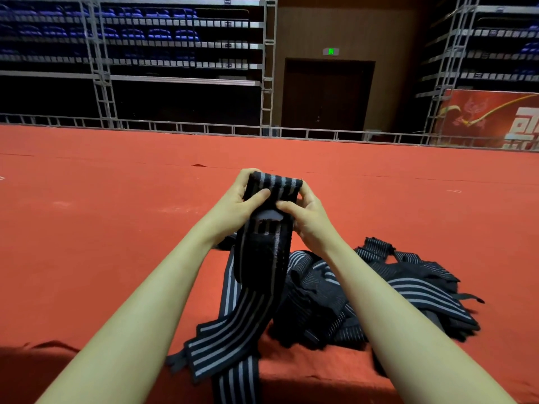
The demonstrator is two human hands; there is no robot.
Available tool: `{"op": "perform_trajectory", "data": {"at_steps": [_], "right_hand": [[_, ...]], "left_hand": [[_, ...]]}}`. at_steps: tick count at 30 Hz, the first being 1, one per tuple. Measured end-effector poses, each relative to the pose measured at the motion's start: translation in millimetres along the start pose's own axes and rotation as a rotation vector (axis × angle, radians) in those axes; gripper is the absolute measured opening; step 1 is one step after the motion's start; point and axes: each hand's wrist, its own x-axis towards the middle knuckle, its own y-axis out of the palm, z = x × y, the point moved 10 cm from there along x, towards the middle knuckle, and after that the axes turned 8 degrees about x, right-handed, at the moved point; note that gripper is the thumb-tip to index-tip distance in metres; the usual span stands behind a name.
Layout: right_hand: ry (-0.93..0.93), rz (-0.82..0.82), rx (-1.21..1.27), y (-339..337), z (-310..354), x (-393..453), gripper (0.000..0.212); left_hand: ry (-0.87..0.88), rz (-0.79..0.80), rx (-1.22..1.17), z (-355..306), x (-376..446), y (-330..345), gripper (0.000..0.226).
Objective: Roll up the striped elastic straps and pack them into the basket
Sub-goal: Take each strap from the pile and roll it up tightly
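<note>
Left hand and right hand grip a partly rolled striped strap between them, its tail hanging below; beneath the right forearm, loose straps lie heaped on the red carpet.

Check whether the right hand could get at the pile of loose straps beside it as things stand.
Probably yes, but not at once: the right hand has its grip on the striped strap together with the left hand. The pile of straps lies uncovered just below it.
</note>
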Motion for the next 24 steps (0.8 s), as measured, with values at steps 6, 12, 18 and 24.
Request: {"op": "perform_trajectory", "data": {"at_steps": [6,12,18,24], "right_hand": [[0.062,0.075,-0.033,5.7,-9.1,3.7,0.027],[0.226,0.157,-0.046,6.8,-27.3,-0.2,0.029],[0.247,-0.017,-0.047,-3.0,-46.3,0.2,0.033],[0.240,-0.071,0.073,-8.4,-60.4,-8.2,0.021]], "left_hand": [[0.010,-0.047,-0.206,4.9,1.2,-7.6,0.033],[-0.066,-0.251,-0.229,27.2,-6.3,-24.1,0.037],[-0.097,-0.252,-0.160,34.4,-19.9,-11.6,0.040],[-0.161,-0.058,-0.373,62.0,-26.0,17.5,0.043]]}}
